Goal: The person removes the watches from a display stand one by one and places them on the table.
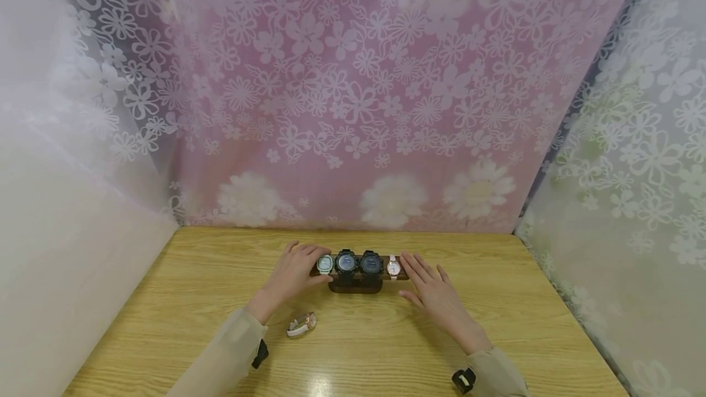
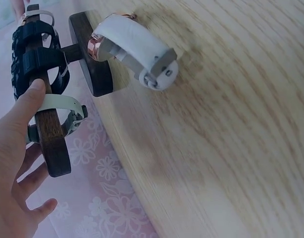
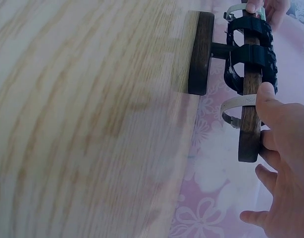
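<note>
A dark wooden watch stand [image 1: 355, 287] carries several watches on its crossbar. At its left end my left hand [image 1: 298, 268] holds the bar [image 2: 52, 131] between thumb and fingers, beside a pale green watch [image 1: 325, 263]. Two chunky black watches, one [image 1: 346, 261] left of the other [image 1: 371, 264], fill the middle. On the right end sits a small white-strapped watch [image 1: 393, 268]. My right hand [image 1: 438, 299] has its extended fingers at that end, and its thumb [image 3: 265, 96] overlaps the bar in the right wrist view.
Another watch with a white strap and rose-gold case [image 1: 301, 325] lies on the wooden table [image 1: 353, 354], in front of the stand and to its left. A pink floral curtain [image 1: 353, 109] hangs behind the table, with pale sheets at both sides.
</note>
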Available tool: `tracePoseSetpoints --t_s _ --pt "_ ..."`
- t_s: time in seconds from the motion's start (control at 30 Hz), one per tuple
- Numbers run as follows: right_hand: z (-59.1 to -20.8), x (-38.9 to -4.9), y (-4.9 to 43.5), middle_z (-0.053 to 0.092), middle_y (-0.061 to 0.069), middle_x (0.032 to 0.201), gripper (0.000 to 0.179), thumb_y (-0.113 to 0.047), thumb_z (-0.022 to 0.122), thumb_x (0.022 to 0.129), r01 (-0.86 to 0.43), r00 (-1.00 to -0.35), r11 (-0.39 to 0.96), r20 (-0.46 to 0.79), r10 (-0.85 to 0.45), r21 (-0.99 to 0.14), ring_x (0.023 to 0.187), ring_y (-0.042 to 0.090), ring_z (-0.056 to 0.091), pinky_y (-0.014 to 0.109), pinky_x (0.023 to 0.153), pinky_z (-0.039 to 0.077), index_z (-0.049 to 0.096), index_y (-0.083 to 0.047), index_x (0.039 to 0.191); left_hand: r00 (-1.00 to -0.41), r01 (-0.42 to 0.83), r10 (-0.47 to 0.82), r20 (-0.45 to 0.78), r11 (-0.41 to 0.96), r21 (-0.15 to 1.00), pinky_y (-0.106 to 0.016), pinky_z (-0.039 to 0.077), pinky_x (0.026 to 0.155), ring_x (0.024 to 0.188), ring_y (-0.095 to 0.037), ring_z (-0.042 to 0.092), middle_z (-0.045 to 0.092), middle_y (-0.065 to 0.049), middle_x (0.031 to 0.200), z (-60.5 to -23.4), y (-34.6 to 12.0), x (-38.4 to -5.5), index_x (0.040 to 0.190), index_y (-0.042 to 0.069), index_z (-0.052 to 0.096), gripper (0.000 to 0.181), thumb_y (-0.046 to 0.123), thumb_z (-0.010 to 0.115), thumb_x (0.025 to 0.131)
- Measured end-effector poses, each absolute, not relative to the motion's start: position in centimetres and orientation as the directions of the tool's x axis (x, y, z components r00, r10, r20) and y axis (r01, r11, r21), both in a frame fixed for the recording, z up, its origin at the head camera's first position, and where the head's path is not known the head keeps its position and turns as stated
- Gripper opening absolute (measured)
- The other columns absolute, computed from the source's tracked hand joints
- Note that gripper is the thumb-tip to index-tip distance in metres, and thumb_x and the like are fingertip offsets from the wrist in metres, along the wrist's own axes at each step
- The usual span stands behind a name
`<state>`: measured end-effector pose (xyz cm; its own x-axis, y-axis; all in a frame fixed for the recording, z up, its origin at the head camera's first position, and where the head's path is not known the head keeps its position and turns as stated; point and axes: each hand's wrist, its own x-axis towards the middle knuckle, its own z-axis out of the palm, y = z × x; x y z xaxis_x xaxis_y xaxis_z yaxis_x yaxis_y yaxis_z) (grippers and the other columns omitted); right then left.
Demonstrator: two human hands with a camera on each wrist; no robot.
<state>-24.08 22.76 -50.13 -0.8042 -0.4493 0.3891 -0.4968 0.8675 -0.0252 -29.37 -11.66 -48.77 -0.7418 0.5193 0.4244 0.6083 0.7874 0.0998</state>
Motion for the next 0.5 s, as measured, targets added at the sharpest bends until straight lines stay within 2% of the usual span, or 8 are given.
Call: tracePoseSetpoints --t_s 0.23,0.5 --pt "-50.2 -24.0 22.7 0.040 0.013 0.159 0.076 -0.034 0.074 0.092 -0.507 -0.790 0.861 0.418 -0.449 -0.034 0.143 0.036 0.042 0.069 0.109 0.035 0.042 -0.008 0.155 -0.750 0.610 0.520 0.409 0.783 0.123 -0.061 0.038 0.110 0.117 -0.033 0.064 0.069 -0.008 0.129 -48.9 -12.5 -29.3 0.132 0.014 0.066 0.062 0.044 0.083 0.082" --pt "-50.2 -24.1 22.7 0.036 0.010 0.162 0.076 -0.038 0.070 0.095 -0.476 -0.826 0.879 0.362 -0.432 -0.038 0.148 0.033 0.036 0.068 0.112 0.033 0.037 -0.011 0.158 -0.751 0.616 0.523 0.404 0.775 0.142 -0.062 0.036 0.112 0.117 -0.035 0.064 0.067 -0.013 0.131 -48.8 -13.8 -29.1 0.135 0.013 0.064 0.063 0.043 0.082 0.082"
